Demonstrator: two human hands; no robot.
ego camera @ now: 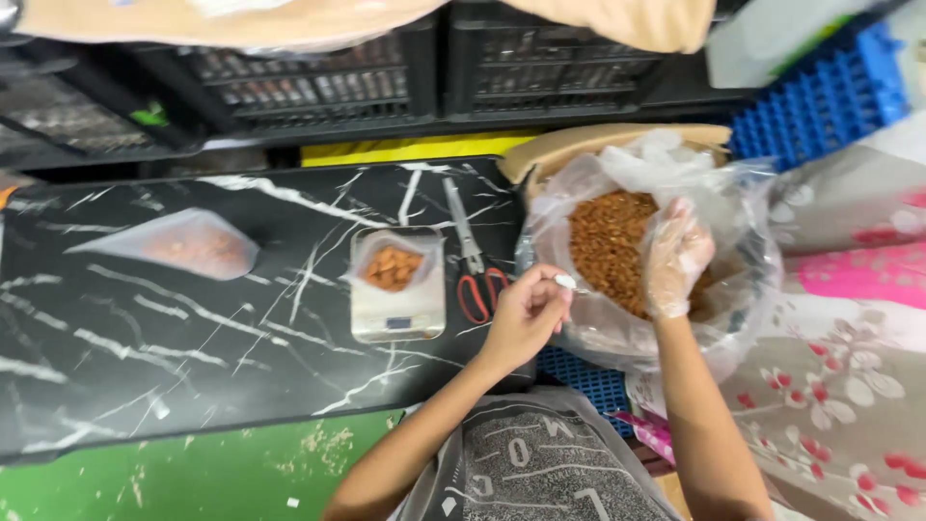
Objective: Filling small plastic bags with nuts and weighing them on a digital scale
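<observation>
My right hand, in a clear plastic glove, reaches down into a large clear plastic bag full of brown nuts set inside a cardboard box. My left hand pinches the near rim of that bag with closed fingers. On the black marbled table stands a small digital scale carrying an open pouch with some nuts. Red-handled scissors lie between the scale and the big bag.
A filled, sealed clear pouch of nuts lies on the table's left part. Black plastic crates line the back, a blue crate at the upper right. Flowered cloth covers the right side. Green surface in front.
</observation>
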